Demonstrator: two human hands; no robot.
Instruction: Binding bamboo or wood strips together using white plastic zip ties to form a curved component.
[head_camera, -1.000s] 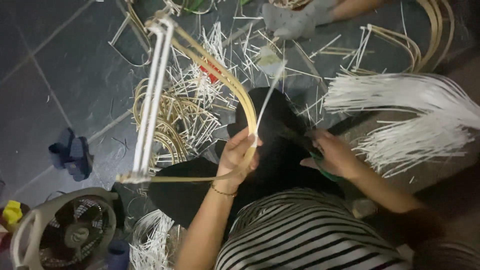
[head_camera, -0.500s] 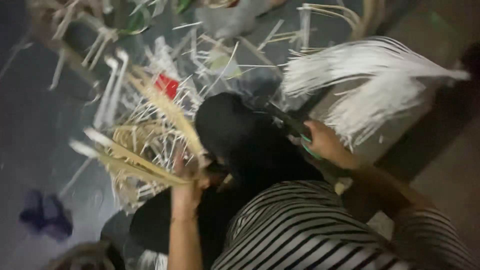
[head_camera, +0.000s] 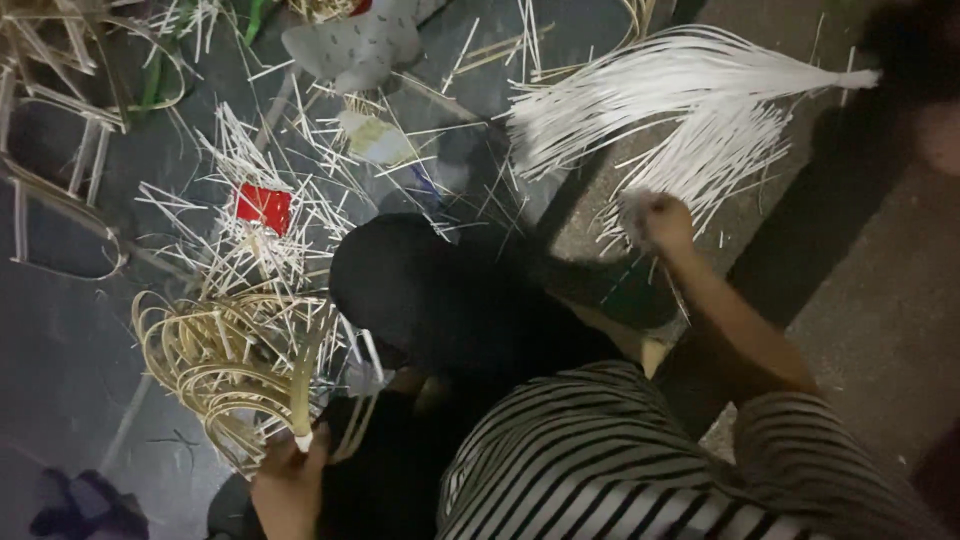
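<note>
2 hands (head_camera: 288, 478) (head_camera: 660, 220) grip cane strips (head_camera: 300, 375); red square packet (head_camera: 264, 207) lies beyond.

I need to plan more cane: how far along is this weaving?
Done: a bunch of curved tan loops. In hand: the left hand grips that bunch's stem, and the right hand reaches into the white strips. Left: most of the strips lie unused, with offcuts scattered.

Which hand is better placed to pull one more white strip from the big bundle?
The right hand. It already lies at the loose ends of the white strip bundle, while the left hand is far away, gripping the bent cane piece.
</note>
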